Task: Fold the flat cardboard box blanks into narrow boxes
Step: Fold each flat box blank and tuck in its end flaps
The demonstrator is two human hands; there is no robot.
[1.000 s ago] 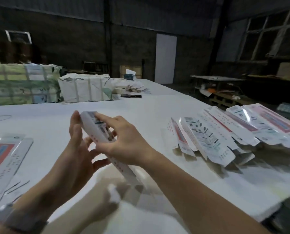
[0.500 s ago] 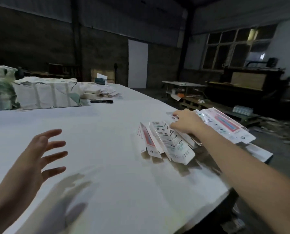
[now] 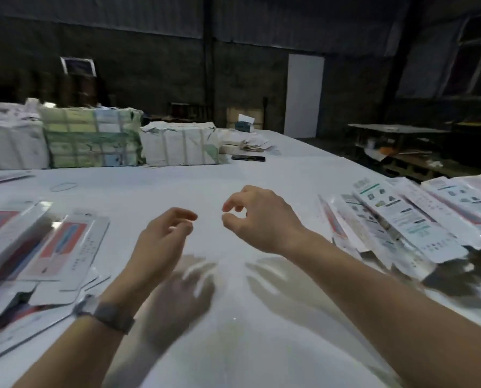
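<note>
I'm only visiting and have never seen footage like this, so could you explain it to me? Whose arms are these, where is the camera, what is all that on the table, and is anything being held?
There is no machine here. A person wears a wide-angle camera on the head, looking forward and down, so you see their own two bare arms. The left hand, with a wristwatch on its wrist, and the right hand hover above the white table, fingers loosely curled. Neither holds anything.

On the left lie flat cardboard box blanks, printed in pink and red. On the right sits a row of folded narrow boxes, overlapping one another. The job is turning the blanks into such boxes.

Farther back stand wrapped bundles, and a dark phone lies on the table. A thin rubber band lies in front of the bundles.
</note>
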